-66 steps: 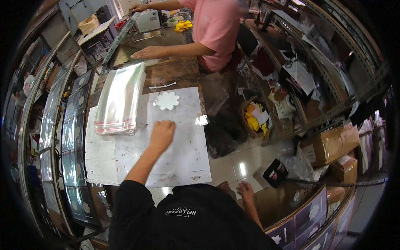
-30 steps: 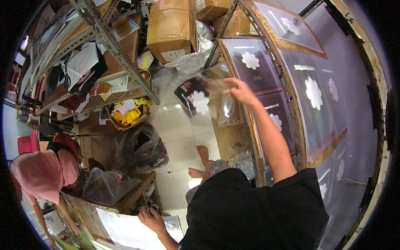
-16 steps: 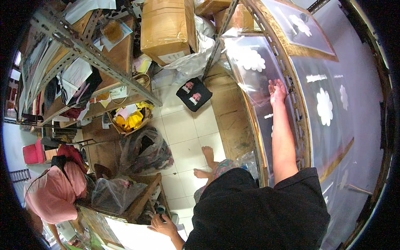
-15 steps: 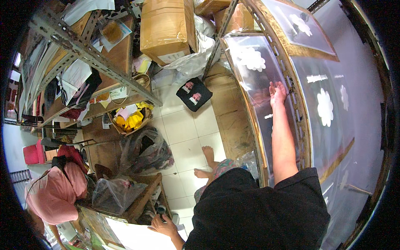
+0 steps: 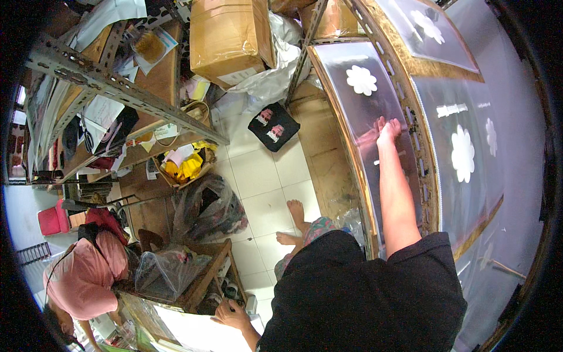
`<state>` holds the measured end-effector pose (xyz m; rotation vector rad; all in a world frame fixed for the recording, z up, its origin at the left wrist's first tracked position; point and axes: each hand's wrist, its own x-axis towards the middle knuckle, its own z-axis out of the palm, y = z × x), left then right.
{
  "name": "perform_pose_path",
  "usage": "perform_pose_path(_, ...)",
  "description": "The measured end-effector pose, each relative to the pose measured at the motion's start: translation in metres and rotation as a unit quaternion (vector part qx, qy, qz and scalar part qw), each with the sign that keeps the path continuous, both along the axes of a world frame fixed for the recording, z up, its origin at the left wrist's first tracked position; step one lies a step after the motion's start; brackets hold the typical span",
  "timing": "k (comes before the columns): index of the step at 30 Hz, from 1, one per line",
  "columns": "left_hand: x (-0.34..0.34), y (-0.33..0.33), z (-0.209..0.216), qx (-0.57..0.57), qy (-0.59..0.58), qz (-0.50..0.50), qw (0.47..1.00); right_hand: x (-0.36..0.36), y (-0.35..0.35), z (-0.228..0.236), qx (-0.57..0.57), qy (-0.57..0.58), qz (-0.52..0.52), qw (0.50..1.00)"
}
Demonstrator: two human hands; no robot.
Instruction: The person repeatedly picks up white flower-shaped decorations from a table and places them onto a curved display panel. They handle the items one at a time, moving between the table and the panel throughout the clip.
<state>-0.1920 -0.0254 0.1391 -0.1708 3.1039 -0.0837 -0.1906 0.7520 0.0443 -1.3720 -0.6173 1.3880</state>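
Note:
My right hand (image 5: 388,129) reaches forward to the slanted rack on the right, its fingers loosely curled and apart. It is at a clear plastic sheet (image 5: 375,108) with a white flower shape (image 5: 361,80), and it appears to hold nothing. Whether the fingertips press on the sheet is hard to tell. Low on the left, my left hand (image 5: 233,315) rests by the edge of a white sheet or board (image 5: 193,330), fingers extended. More clear sheets with white flower shapes (image 5: 463,154) lie on the right side of the rack.
A slotted metal shelf (image 5: 126,85) with papers stands left. Cardboard boxes (image 5: 229,44) are at the back. Folded black cloth (image 5: 274,127) and a bulging plastic bag (image 5: 208,208) lie on the tiled floor. Another person in pink (image 5: 88,273) bends at the far left.
The clear sheet under my right hand lies flatter, with its glare gone and the flower shape plainer. My right hand has shifted slightly down. The person in pink has bent lower.

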Motion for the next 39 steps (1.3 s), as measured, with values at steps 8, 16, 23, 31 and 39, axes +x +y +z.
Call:
perform_pose_path(8, -0.003, 0.007, 0.004, -0.010, -0.008, 0.005, 1.000, 0.010, 0.015, -0.023, 0.025, -0.030, 0.023, 0.999)
perform_pose_path(16, -0.001, 0.003, 0.000, -0.007, 0.006, -0.004, 1.000, 0.006, 0.012, -0.024, 0.031, -0.049, 0.027, 0.998)
perform_pose_path(23, -0.002, 0.010, 0.006, 0.009, 0.014, -0.010, 1.000, 0.008, -0.011, -0.011, 0.175, -0.409, 0.006, 0.896)
perform_pose_path(31, 0.000, 0.002, -0.002, 0.011, 0.019, -0.011, 1.000, 0.012, -0.038, -0.010, 0.317, -0.611, 0.177, 0.704)
perform_pose_path(39, 0.004, 0.008, -0.001, 0.033, 0.041, 0.020, 0.998, -0.009, -0.060, 0.000, 0.338, -0.534, 0.184, 0.753)
